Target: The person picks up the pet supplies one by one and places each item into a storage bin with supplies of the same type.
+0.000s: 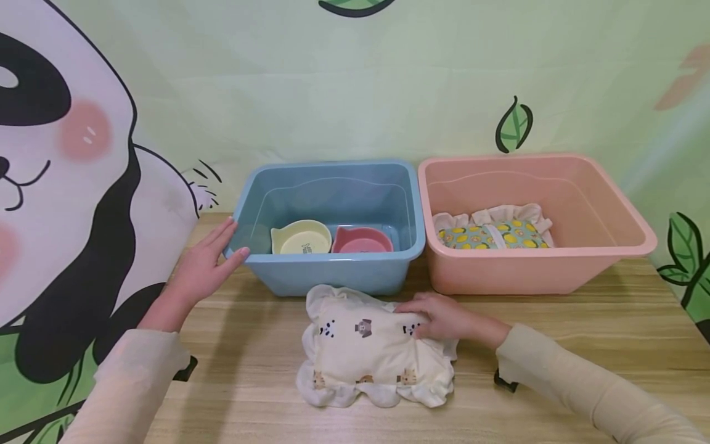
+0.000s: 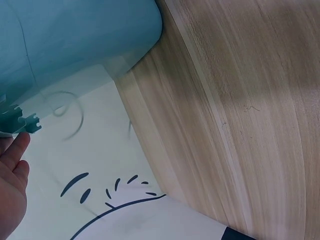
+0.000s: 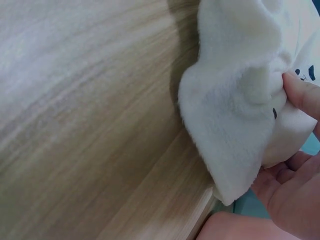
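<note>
A small white pillow (image 1: 360, 351) with a ruffled edge and printed animals lies on the table before the two bins. My right hand (image 1: 440, 317) grips its upper right edge; in the right wrist view the thumb (image 3: 302, 95) presses the printed side, with fingers (image 3: 287, 175) behind the cloth. At the left rim of the blue bin (image 1: 327, 271), my left hand (image 1: 202, 265) touches with straight fingers and thumb. Inside that bin sit a cream cat-shaped dish (image 1: 302, 237) and a pink one (image 1: 363, 239).
Right of the blue bin stands a pink bin (image 1: 527, 271), holding a lemon-print ruffled pillow (image 1: 471, 237). Both bins stand at the back of the wooden table (image 1: 244, 394), before a panda-printed backdrop (image 1: 344, 98). Dark clips (image 1: 506, 382) show near each sleeve.
</note>
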{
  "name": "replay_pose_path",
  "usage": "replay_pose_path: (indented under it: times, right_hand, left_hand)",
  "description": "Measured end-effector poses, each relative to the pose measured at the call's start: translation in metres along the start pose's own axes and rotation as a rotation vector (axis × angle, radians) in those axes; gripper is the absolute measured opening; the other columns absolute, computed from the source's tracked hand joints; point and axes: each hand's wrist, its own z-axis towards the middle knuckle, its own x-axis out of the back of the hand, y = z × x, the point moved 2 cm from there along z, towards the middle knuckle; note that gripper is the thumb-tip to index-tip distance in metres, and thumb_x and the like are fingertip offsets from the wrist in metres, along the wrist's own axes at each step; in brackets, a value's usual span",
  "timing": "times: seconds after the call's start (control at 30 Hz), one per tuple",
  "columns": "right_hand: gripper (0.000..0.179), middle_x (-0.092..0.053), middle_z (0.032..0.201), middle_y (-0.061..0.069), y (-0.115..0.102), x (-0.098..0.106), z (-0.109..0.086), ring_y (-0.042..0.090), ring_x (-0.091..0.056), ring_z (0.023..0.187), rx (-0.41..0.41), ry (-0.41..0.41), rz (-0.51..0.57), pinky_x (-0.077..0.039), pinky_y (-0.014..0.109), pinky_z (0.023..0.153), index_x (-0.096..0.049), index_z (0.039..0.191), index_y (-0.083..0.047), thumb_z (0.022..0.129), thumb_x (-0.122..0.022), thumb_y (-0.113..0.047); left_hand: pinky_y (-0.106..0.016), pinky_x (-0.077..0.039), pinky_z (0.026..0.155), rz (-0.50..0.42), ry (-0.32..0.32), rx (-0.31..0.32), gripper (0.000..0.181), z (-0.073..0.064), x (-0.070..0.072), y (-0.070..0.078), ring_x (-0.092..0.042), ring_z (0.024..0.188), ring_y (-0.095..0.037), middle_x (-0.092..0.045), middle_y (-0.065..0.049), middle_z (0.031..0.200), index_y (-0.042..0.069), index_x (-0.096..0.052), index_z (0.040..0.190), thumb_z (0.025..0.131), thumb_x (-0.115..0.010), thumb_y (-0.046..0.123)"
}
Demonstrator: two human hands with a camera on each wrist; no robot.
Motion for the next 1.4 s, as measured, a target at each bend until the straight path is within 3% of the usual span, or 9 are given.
replay_pose_path:
  times: [0.17,0.33,1.17,1.4]
  right_hand:
    - [0.045,-0.055,0.117,0.003,-0.001,0.000,0.000,0.020,-0.049,0.107,-0.025,0.003,0.002,-0.042,0.039,0.090,-0.054,0.120,-0.016,0.077,-0.067,-0.019]
    - [0.041,-0.056,0.118,0.002,-0.003,0.002,0.000,0.021,-0.048,0.110,-0.019,0.009,0.015,-0.040,0.041,0.093,-0.054,0.115,-0.015,0.077,-0.067,-0.018]
    - [0.030,-0.058,0.104,-0.004,-0.020,0.012,-0.009,0.012,-0.049,0.094,0.020,0.014,-0.074,-0.044,0.030,0.082,-0.055,0.103,-0.019,0.076,-0.067,-0.016]
    - [0.028,-0.058,0.098,-0.006,-0.024,0.016,-0.010,0.009,-0.050,0.086,0.043,0.034,-0.092,-0.044,0.025,0.074,-0.056,0.099,-0.022,0.075,-0.069,-0.016]
  left_hand:
    - [-0.065,-0.025,0.094,-0.007,0.002,-0.002,0.072,0.000,0.000,0.000,-0.023,0.129,-0.043,-0.015,-0.010,0.148,0.014,-0.015,0.143,0.088,-0.036,0.055]
    - [-0.065,-0.025,0.094,-0.009,0.010,-0.013,0.070,0.000,-0.001,-0.001,-0.024,0.129,-0.042,-0.015,-0.010,0.148,0.014,-0.015,0.143,0.089,-0.038,0.052]
    - [-0.065,-0.025,0.094,-0.003,0.010,-0.017,0.073,0.000,0.000,0.001,-0.024,0.129,-0.042,-0.016,-0.010,0.148,0.013,-0.016,0.142,0.088,-0.035,0.056]
    - [-0.065,-0.025,0.093,-0.008,0.012,-0.011,0.073,-0.001,0.000,0.001,-0.024,0.129,-0.042,-0.016,-0.010,0.148,0.014,-0.016,0.143,0.087,-0.035,0.057]
